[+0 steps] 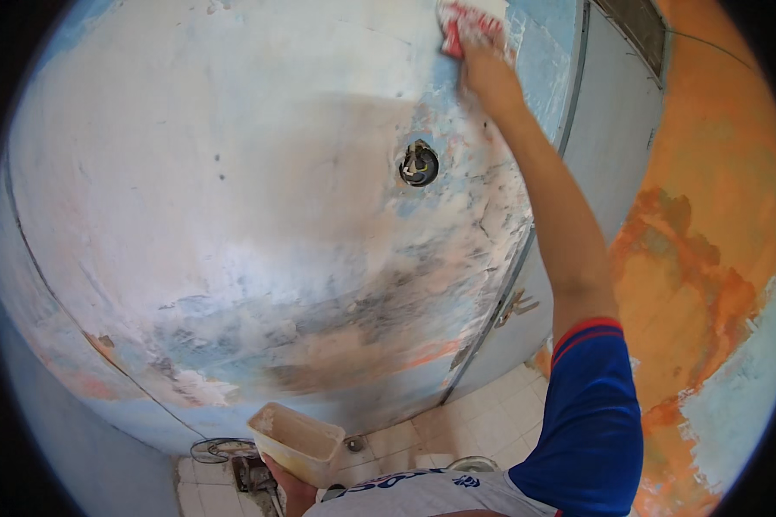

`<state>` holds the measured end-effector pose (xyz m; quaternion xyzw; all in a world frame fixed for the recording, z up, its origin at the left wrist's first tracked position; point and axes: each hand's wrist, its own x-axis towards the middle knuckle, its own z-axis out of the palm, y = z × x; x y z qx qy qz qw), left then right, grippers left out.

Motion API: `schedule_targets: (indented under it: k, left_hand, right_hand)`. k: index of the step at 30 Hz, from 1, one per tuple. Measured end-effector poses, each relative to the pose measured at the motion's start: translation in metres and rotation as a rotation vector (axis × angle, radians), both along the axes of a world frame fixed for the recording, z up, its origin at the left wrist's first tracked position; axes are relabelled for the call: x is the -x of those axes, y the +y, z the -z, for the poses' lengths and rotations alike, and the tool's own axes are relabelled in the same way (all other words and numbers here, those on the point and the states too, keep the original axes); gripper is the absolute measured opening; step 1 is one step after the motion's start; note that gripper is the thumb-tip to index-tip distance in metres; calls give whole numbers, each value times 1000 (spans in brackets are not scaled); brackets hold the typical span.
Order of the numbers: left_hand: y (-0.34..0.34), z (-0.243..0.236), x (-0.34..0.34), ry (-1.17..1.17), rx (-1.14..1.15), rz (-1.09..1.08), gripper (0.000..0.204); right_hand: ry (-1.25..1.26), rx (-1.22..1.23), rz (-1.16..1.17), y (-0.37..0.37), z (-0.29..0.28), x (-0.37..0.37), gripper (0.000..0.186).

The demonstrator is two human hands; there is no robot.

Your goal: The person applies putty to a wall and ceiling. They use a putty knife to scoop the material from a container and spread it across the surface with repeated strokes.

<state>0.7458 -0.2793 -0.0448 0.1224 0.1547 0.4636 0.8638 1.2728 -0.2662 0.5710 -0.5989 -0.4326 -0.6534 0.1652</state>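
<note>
High on the wall (276, 164), my right hand (489, 73) is closed on a red spreader (461, 30) smeared with white paste. The spreader is at the patchy white-and-blue surface, near the door frame; motion blurs its outline. Low at the front, my left hand (291, 493) grips a rectangular cream plastic tub (300, 441) from its near side. The tub is tilted and its inner walls carry pale residue. Most of the left fingers are hidden beneath it. Below the right hand, a round hole (419, 164) in the wall shows wires inside.
Right of the wall stands a grey door (608, 103) in a dark frame, then an orange wall (707, 129) with peeling patches. Pale floor tiles (500, 405) lie below. Near the tub are a wire-guarded round object (220, 449) and a small dark item (252, 474) on the floor.
</note>
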Motion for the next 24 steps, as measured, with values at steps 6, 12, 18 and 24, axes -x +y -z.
schedule_targets:
  k: [6,12,18,24]
  left_hand:
    - [-3,-16,-3,-35,103,138,76]
    - [-14,-26,-12,-58,85,157,76]
    - [-14,-37,-4,95,-36,202,78]
    - [-13,-8,3,-54,87,57,80]
  right_hand:
    - [176,348,-106,-42,170,41,71]
    - [292,174,-273,-80,110,70,58]
    - [69,35,-77,-38,32,59,60]
    - [205,292,-29,-22,198,95,63]
